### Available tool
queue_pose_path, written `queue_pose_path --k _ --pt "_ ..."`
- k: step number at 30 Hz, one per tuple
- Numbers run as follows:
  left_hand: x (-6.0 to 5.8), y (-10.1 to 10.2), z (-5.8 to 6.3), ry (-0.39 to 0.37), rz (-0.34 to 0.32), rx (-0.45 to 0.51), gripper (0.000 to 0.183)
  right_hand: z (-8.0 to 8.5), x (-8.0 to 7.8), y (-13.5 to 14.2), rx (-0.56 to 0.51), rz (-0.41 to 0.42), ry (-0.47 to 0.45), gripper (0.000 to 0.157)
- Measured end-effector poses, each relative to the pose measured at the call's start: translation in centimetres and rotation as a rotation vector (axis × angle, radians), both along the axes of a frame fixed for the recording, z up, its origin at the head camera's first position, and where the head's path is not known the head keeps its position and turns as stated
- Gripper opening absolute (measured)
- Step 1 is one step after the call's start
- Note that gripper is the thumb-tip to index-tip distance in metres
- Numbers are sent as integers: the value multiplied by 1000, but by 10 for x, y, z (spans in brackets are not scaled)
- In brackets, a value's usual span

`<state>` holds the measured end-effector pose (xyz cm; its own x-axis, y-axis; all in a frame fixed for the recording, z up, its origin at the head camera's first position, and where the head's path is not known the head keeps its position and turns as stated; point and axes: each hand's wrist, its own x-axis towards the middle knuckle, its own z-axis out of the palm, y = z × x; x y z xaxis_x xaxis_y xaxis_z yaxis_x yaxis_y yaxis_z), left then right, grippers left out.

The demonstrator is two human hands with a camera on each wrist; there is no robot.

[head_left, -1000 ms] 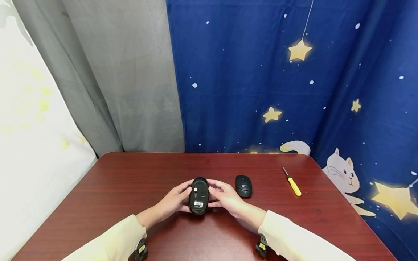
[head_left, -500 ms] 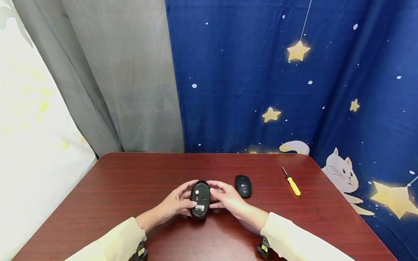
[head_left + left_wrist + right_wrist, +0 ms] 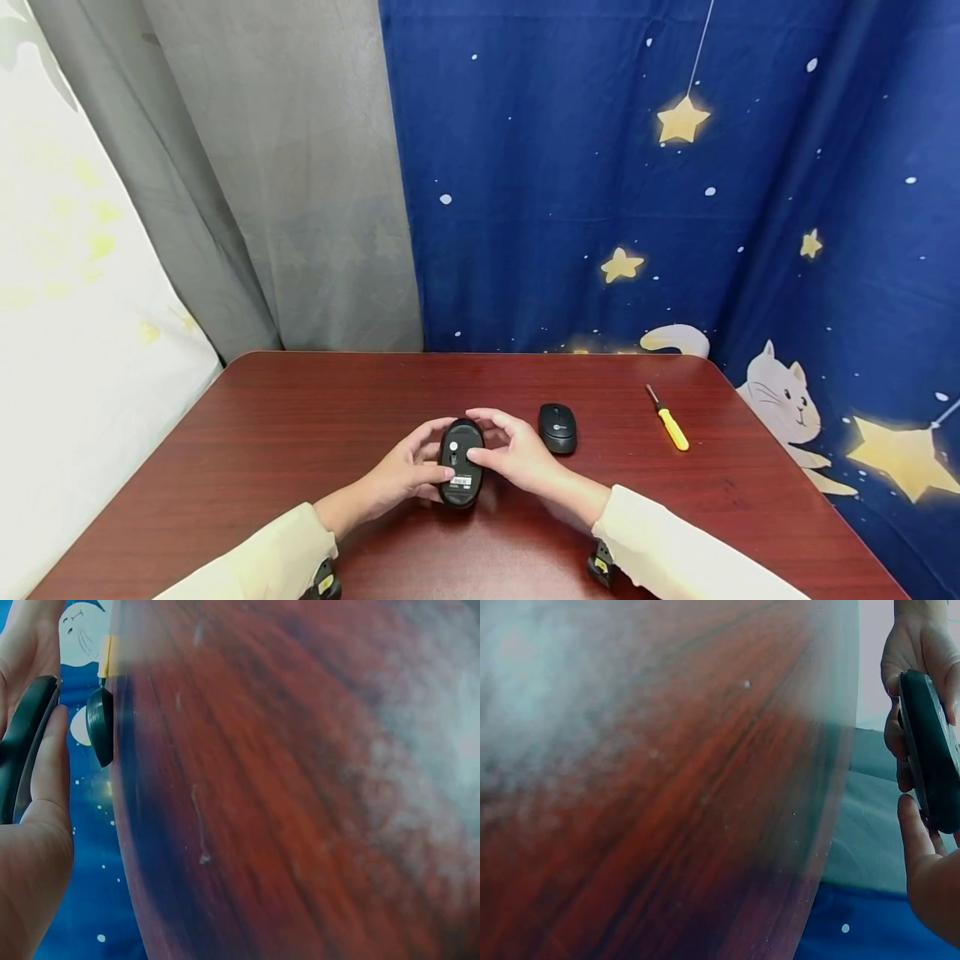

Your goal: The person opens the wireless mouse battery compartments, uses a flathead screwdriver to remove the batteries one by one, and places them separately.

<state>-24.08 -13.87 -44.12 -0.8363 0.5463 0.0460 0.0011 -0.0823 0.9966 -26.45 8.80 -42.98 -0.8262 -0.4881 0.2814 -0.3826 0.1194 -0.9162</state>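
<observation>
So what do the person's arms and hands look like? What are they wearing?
Both arms wear long, pale cream sleeves. The left hand and right hand are bare, without gloves. Near each sleeve's end is a small black gadget with a yellow patch.

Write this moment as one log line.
left-hand grip: holds upturned wireless mouse | right-hand grip: holds same mouse | second mouse: buttons up on table | yellow-handled screwdriver: on table, farther right

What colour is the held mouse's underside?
The underside is black with a white label, clearest in the head view.
</observation>
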Motion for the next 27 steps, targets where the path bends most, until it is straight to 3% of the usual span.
queue_pose_path --k 7,15,27 --pt "1 1 -1 -8 9 2 68 32 19 -2 39 12 19 50" --pt "1 0 -4 -4 10 8 67 34 16 -2 48 39 0 46" --pt "4 1 -6 -24 -1 25 69 38 17 -4 105 5 38 37"
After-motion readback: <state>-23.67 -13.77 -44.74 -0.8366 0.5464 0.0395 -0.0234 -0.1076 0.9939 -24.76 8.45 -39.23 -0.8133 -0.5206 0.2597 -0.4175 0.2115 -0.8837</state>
